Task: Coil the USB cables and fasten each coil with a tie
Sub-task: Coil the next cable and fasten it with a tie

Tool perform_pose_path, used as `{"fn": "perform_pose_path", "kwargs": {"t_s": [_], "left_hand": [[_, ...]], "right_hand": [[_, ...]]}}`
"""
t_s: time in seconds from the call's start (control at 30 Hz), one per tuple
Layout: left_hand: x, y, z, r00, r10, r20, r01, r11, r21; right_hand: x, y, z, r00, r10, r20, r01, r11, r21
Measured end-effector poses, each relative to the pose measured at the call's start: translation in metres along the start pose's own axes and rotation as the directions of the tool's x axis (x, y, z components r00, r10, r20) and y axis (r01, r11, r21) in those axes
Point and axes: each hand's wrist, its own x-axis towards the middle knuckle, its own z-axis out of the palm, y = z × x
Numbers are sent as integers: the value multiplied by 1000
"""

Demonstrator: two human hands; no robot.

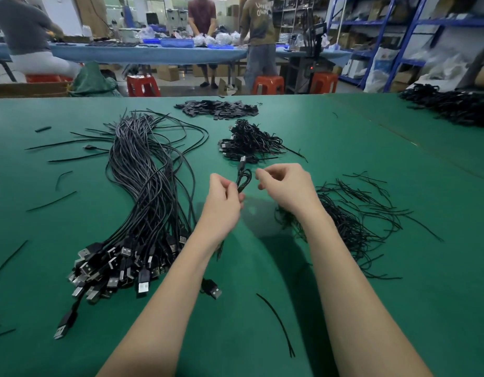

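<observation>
Above the green felt-covered table (330, 137), dead centre, the left hand (222, 197) pinches a small coiled black USB cable (243, 178). At three o'clock, the right hand (287, 186) hangs curled; whether it pinches a tie, I cannot tell. Light, springy wire: grip the coil's waist.

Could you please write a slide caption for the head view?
Left hand pinches a coiled USB cable above the green table; right hand alongside.

Green table (344, 308) — loose USB cables (143, 191), coiled cables (249, 142), ties (357, 221), black tabs (216, 108)
</observation>
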Motion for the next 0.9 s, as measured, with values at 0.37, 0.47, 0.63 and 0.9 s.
{"fn": "perform_pose_path", "kwargs": {"t_s": [0.37, 0.47, 0.63, 0.9], "left_hand": [[0, 1, -4, 999, -35, 16, 36, 999, -22], [0, 2, -5, 999, -37, 16, 37, 999, -22], [-2, 2, -5, 999, -40, 25, 40, 999, -7], [2, 4, -7, 996, -93, 14, 94, 985, -147]], "right_hand": [[2, 16, -13, 970, 242, -17, -206, 786, -583], [2, 12, -9, 959, 283, -5, -223, 746, -627], [-1, 10, -3, 959, 280, 38, -182, 716, -674], [1, -7, -28, 978, 151, 145, -139, 986, -91]]}}
